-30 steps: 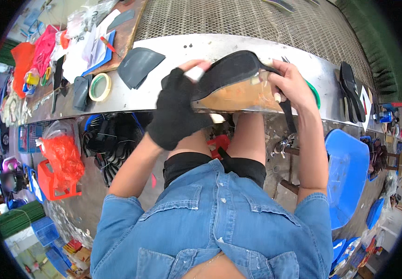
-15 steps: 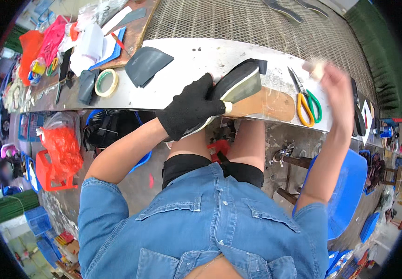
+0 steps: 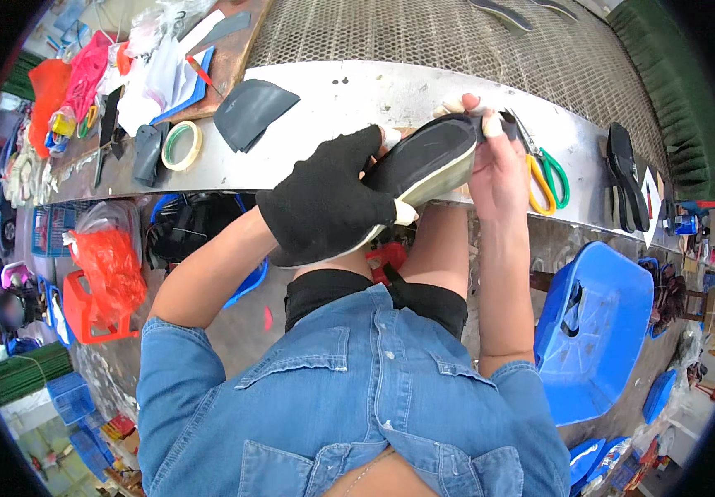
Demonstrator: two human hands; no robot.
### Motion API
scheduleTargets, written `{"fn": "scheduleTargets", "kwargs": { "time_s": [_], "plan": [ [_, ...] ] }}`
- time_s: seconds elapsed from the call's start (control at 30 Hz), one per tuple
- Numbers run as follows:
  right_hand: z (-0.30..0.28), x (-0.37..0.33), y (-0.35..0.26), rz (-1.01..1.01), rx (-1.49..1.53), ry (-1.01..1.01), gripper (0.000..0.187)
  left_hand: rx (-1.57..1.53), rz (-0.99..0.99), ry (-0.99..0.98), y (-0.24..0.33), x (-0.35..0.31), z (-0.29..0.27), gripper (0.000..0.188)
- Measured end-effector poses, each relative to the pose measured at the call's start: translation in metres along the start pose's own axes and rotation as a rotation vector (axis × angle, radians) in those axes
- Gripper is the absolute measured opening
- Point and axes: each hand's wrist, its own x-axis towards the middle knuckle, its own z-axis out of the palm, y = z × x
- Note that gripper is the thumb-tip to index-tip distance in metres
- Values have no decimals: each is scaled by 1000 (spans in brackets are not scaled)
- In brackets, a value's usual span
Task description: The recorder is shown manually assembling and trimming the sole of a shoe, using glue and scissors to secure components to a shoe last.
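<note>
In the middle of the view a shoe sole [image 3: 428, 159] with a black top and a pale grey-green edge is held tilted over the near edge of the bench. My left hand [image 3: 316, 199], in a black fingerless glove, is wrapped round its nearer end, thumb along the side. At the far end my right hand [image 3: 500, 166] is bare with pale coverings on its fingertips. Its fingers and thumb pinch a dark flap on the sole's tip. Scissors [image 3: 557, 172] with one orange and one green handle lie just right of that hand.
The white bench top [image 3: 357, 91] carries dark sheet pieces [image 3: 250, 116] and a tape roll [image 3: 199, 149] at left. Black soles [image 3: 622, 170] lie at its right end. Behind runs a metal mesh surface [image 3: 357, 33]. A blue tub [image 3: 597, 364] stands below right.
My right hand has come in from the right to the sole's far end and taken hold of the flap. The sole has turned, showing more of its black top.
</note>
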Motion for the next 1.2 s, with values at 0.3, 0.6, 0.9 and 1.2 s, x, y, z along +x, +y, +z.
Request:
{"fn": "scheduleTargets", "kwargs": {
  "time_s": [0.3, 0.6, 0.9, 1.2],
  "plan": [
    [-20, 5, -15, -7, -102, 109, 27, 58, 6, -37, -2, -1, -5, 64],
    [-3, -18, -21, -153, -240, 199, 33, 118, -10, 97, -8, -4, -5, 54],
    [21, -37, 5, -607, -515, 286, 26, 83, -55, 139, 5, 5, 7, 59],
    [40, -17, -3, -708, -698, 345, 23, -1204, -76, -189, 9, 6, 28, 83]
  ]
}}
